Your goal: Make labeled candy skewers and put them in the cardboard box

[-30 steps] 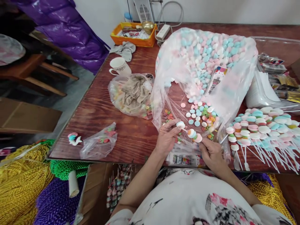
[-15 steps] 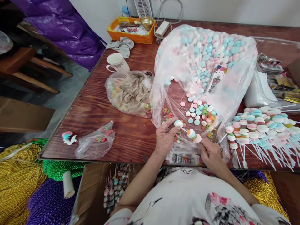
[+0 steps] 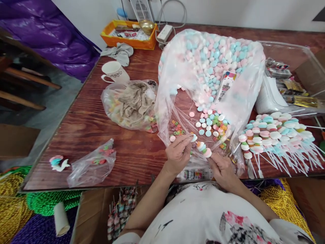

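Observation:
My left hand (image 3: 179,154) pinches a blue-and-white marshmallow (image 3: 194,138), partly covered by the fingers, at the free end of a thin stick. Gripped low by my right hand (image 3: 224,169) is a marshmallow skewer (image 3: 203,149), threaded with white, blue, pink and orange pieces. A large clear bag of pastel marshmallows (image 3: 203,57) lies open just beyond both hands. Loose marshmallows (image 3: 208,133) and coloured rings (image 3: 177,127) are spread at its mouth. To the right rests a pile of finished-looking marshmallow skewers (image 3: 274,135), white sticks towards me.
Left on the wooden table (image 3: 86,115) are a white mug (image 3: 115,72), a bag with a brown cloth (image 3: 134,100) and a small plastic bag (image 3: 93,162). An orange tray (image 3: 129,42) stands at the back. Packets (image 3: 291,84) lie far right. Bead strands (image 3: 50,203) hang below.
The view has turned slightly, so the table items appear further left. My left fingers now cover more of the marshmallow at the stick's end. My right hand keeps its hold.

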### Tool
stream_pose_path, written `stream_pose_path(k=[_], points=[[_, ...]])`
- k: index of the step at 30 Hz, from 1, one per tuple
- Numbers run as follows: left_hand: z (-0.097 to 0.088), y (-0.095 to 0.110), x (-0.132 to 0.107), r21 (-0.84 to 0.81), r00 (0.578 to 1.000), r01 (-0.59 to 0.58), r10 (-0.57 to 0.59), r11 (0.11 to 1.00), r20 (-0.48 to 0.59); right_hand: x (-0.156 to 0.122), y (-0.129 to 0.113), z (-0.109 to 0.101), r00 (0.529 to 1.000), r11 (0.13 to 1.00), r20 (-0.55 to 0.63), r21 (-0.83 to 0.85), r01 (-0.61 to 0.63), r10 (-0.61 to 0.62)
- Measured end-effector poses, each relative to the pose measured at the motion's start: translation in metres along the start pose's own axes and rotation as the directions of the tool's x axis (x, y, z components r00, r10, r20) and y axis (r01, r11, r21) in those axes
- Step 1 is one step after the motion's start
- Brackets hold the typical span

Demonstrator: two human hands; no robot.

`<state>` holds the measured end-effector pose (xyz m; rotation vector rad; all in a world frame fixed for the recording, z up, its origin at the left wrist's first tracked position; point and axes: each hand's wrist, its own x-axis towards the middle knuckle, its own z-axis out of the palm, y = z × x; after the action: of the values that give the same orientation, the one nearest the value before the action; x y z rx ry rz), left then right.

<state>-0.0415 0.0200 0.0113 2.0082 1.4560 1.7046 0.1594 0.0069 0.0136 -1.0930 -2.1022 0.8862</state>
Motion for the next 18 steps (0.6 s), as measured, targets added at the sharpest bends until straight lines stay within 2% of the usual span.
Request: stream_pose_path(k=[4, 7, 10, 13, 16, 18], points=[[0.0, 0.003, 0.0, -0.027, 0.999, -0.025, 0.025, 0.999, 0.023, -0.004, -0.002, 0.008, 0.998, 0.997, 0.063, 0.073, 0.01, -0.015], [-0.005, 0.002, 0.0, -0.045, 0.998, -0.017, 0.02, 0.999, 0.058, -0.002, -0.002, 0.003, 0.999, 0.999, 0.032, 0.049, 0.02, -0.022], [-0.01, -0.001, 0.001, -0.133, 0.996, 0.081, -0.074, 0.988, 0.058, 0.005, -0.001, -0.007, 0.999, 0.997, -0.023, -0.07, 0.045, -0.047], [-0.012, -0.003, 0.0, -0.224, 0.98, 0.199, -0.187, 0.954, 0.073, 0.01, -0.001, -0.012, 0.995, 0.977, 0.017, -0.186, 0.101, -0.1], [-0.009, -0.004, -0.004, -0.246, 0.938, 0.347, -0.328, 0.905, 0.116, 0.009, 0.0, -0.012, 0.992, 0.968, 0.047, -0.218, 0.125, -0.118], [-0.008, -0.003, -0.006, -0.303, 0.895, 0.447, -0.421, 0.842, 0.15, 0.006, 0.002, -0.014, 0.996, 0.976, 0.016, -0.197, 0.088, -0.087]])
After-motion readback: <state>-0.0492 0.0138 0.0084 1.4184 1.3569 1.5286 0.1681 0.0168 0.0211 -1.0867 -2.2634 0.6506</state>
